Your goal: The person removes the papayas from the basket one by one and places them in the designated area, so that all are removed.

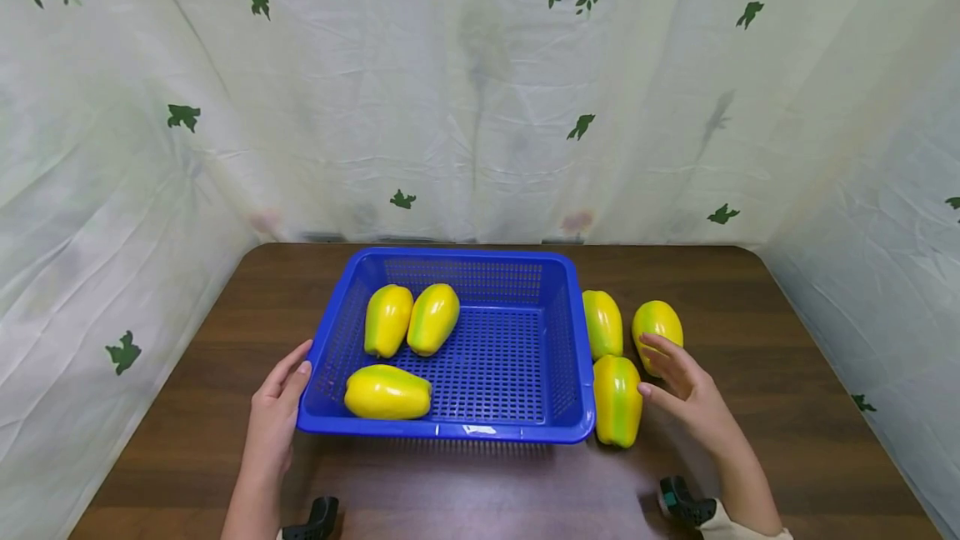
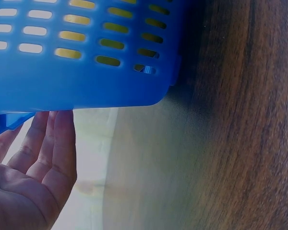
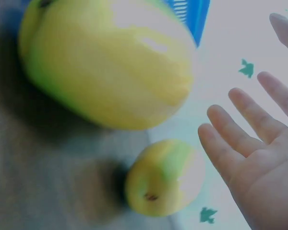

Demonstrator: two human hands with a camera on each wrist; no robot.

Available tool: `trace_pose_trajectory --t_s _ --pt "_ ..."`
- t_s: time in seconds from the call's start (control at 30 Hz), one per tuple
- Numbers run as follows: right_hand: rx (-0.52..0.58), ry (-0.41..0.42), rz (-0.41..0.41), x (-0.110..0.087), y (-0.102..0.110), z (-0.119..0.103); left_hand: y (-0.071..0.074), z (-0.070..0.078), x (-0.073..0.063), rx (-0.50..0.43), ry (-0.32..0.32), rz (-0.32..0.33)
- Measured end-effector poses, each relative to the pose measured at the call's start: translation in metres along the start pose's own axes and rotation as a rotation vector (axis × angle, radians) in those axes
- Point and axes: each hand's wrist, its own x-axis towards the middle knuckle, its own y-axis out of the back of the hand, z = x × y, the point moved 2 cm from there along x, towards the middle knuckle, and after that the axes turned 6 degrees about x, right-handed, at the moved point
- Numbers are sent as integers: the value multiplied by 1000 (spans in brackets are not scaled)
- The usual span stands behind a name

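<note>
A blue plastic basket [image 1: 491, 433] with slotted walls sits on the table, with three yellow-green papayas inside: two side by side at the back left [image 1: 388, 321] [image 1: 433, 320] and one lying crosswise [image 1: 387, 392] near the front. My left hand [image 1: 276, 407] is at the basket's left rim, its fairly straight fingers [image 2: 62, 143] touching the edge. To the right of the basket lie three more papayas: a back one [image 1: 602, 325], a front one [image 1: 617, 401] and a far-right one [image 1: 657, 332]. My right hand [image 1: 693, 398] hovers beside the latter two, fingers spread, holding nothing.
The brown wooden table [image 1: 420, 498] extends around the basket. A pale cloth [image 1: 480, 107] printed with green leaves and birds hangs behind and at both sides. Each wrist wears a black device, one by the left hand [image 1: 318, 519] and one by the right [image 1: 686, 507].
</note>
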Motion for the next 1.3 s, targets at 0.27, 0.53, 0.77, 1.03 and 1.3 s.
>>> trace_pose_trajectory --t_s 0.27,0.53,0.77,1.03,1.3 --pt "-21 128 -39 10 -2 -22 0 0 -1 -30 -4 -3" --pt "-86 155 -77 28 -9 -51 1 0 -2 -22 -15 -8" --pt "-103 131 -137 43 -19 -69 1 0 -1 -16 -6 -7" --pt "-87 177 -235 64 -36 -85 0 0 -1 -17 -15 -10" --pt "-76 204 -291 80 -63 -112 0 0 -3 -28 -33 -5"
